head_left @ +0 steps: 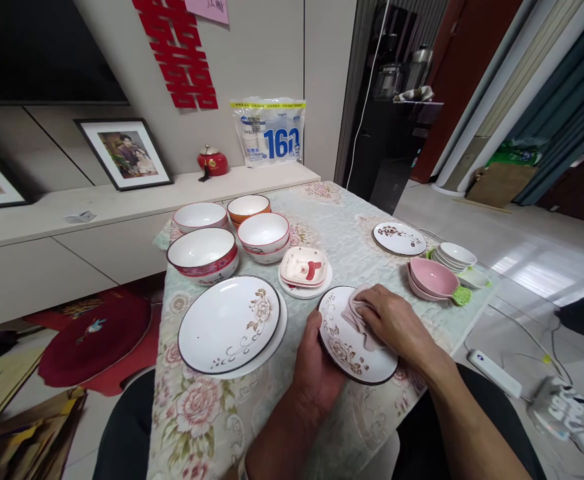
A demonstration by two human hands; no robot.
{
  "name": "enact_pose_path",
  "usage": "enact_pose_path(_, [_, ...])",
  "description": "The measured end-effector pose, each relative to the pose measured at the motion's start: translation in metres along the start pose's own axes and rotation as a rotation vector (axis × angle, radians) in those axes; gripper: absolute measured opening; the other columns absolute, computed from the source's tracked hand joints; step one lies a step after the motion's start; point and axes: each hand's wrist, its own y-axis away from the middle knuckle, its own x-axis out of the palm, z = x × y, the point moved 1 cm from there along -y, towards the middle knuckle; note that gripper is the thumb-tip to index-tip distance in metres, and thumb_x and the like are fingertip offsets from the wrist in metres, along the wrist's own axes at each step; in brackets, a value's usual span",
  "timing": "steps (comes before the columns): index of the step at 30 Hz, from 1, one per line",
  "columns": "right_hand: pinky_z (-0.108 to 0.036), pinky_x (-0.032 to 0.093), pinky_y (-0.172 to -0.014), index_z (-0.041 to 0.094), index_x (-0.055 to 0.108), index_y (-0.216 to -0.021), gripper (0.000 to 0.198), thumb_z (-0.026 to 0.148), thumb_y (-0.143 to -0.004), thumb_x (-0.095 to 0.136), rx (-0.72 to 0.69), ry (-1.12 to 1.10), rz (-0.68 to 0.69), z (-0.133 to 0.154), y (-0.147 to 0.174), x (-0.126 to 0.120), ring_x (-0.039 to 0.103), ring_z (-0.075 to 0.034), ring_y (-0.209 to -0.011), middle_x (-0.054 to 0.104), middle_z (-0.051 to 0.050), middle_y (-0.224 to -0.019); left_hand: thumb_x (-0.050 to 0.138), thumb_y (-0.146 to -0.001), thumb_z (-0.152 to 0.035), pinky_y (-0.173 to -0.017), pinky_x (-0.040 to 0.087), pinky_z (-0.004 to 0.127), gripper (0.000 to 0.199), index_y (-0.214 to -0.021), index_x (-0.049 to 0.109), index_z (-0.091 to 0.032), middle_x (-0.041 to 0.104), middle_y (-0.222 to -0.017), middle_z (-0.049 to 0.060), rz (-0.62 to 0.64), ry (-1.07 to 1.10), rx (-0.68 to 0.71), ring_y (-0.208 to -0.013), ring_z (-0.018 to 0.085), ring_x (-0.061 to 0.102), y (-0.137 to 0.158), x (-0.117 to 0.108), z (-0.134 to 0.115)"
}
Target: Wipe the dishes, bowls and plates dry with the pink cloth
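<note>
A white plate (342,333) with a dark rim and brown flowers is tilted above the table's near edge. My left hand (312,363) grips it from the left and below, thumb on the rim. My right hand (392,320) presses a crumpled pinkish-grey cloth (359,313) against the plate's upper face, fingers closed on the cloth. To the left lies a larger flowered plate (222,327), stacked on another white plate. Just beyond my hands sits a small squarish dish (305,265) with a red-scarfed figure, on top of other small dishes.
Stacked bowls (202,250) stand at the table's back left. At the right are a flowered plate (399,238), pink dishes (435,277) and small white bowls (455,255). A flowered tablecloth (199,403) covers the table. A power strip (495,372) lies on the floor.
</note>
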Motion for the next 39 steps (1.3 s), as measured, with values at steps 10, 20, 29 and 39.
enact_pose_path(10, [-0.035, 0.047, -0.085, 0.019, 0.068, -0.103, 0.018, 0.016, -0.093, 0.054, -0.014, -0.152, 0.024, 0.026, 0.005, 0.000, 0.064, -0.023, -0.096, 0.069, -0.008, -0.104, 0.055, -0.087, -0.027, -0.097, 0.051, 0.042, 0.034, -0.114, 0.071, -0.015, 0.077, -0.102, 0.010, 0.069, -0.009, 0.118, -0.108, 0.030, 0.068, 0.003, 0.001, -0.001])
enact_pose_path(20, [-0.029, 0.051, -0.087, 0.024, 0.075, -0.092, 0.013, 0.017, -0.091, 0.064, -0.370, -0.608, 0.443, 0.029, 0.009, -0.013, 0.065, -0.017, -0.095, 0.070, -0.001, -0.100, 0.055, -0.092, -0.032, -0.092, 0.052, 0.040, 0.028, -0.094, 0.073, -0.011, 0.075, -0.088, 0.010, -0.011, 0.009, -0.002, -0.094, 0.028, 0.070, 0.003, -0.003, -0.003])
enact_pose_path(29, [-0.033, 0.050, -0.087, 0.024, 0.074, -0.090, 0.020, 0.010, -0.084, 0.060, -0.129, -0.481, 0.255, -0.005, 0.005, -0.017, 0.065, -0.020, -0.093, 0.070, -0.002, -0.098, 0.044, -0.101, -0.047, -0.110, 0.046, 0.046, 0.052, -0.127, 0.067, -0.009, 0.076, -0.119, 0.016, 0.024, -0.040, -0.016, -0.127, 0.033, 0.061, 0.001, -0.004, 0.002])
enact_pose_path(39, [-0.040, 0.050, -0.094, 0.021, 0.068, -0.110, 0.025, 0.012, -0.096, 0.050, -0.245, -0.179, -0.239, 0.010, -0.005, 0.012, 0.060, -0.025, -0.110, 0.067, -0.011, -0.117, 0.049, -0.099, -0.048, -0.115, 0.043, 0.048, 0.057, -0.144, 0.054, -0.012, 0.070, -0.133, 0.016, -0.007, -0.023, -0.001, -0.134, 0.033, 0.057, 0.002, -0.005, 0.003])
